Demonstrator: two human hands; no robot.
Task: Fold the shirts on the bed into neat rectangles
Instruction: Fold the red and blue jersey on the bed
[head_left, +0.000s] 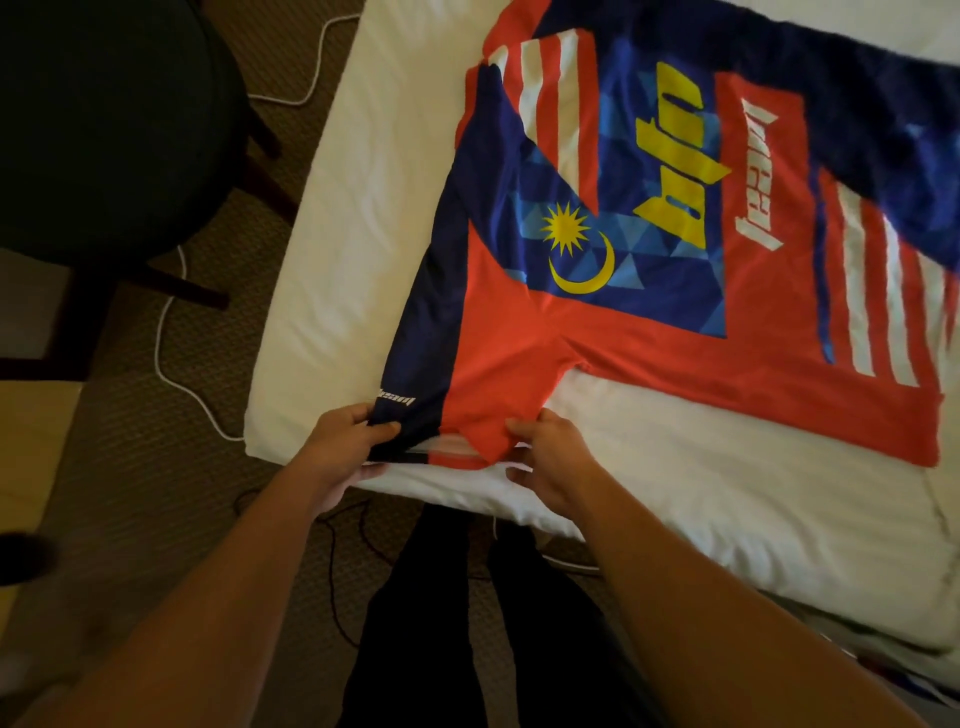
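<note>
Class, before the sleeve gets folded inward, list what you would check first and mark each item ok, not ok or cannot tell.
1. Left hand pinches the sleeve end: ok.
2. Right hand pinches the same end: ok.
3. Shirt body spread flat on the bed: ok, slight creases.
4. Sleeve free of twist: ok.
5. Far sleeve laid flat: cannot tell, out of frame.
6. Other shirts nearby: cannot tell.

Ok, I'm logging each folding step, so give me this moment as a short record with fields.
garment: red, blue and white printed jersey shirt, spread flat, unfolded
surface: white-sheeted bed
left hand: fingers pinch the sleeve's navy edge
right hand: fingers pinch the sleeve's red edge
beside bed: dark chair, white cable on the carpet
</note>
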